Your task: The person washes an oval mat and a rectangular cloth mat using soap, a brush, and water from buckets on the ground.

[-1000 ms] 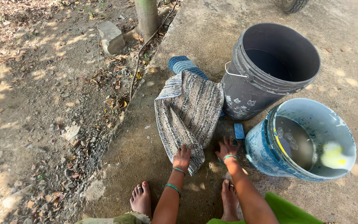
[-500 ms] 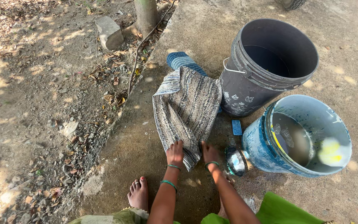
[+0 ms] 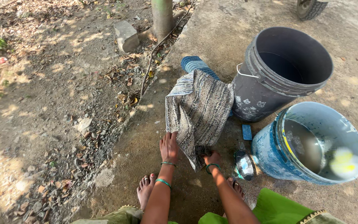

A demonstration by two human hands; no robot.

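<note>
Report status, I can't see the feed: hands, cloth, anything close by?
Left hand flat beside cloth. Right hand gripping cloth's near corner. Small metal bowl and blue bucket close on the right.

Woven cloth mat (image 3: 199, 110), coarse ribbed weave, matt, damp-looking. By the mat: rough concrete slab (image 3: 146, 149), wet patches; dark bucket (image 3: 284, 72), matt plastic, scuffed; blue bucket (image 3: 311, 143), worn plastic w/ chipped paint; small bowl (image 3: 244, 164), shiny metal.
</note>
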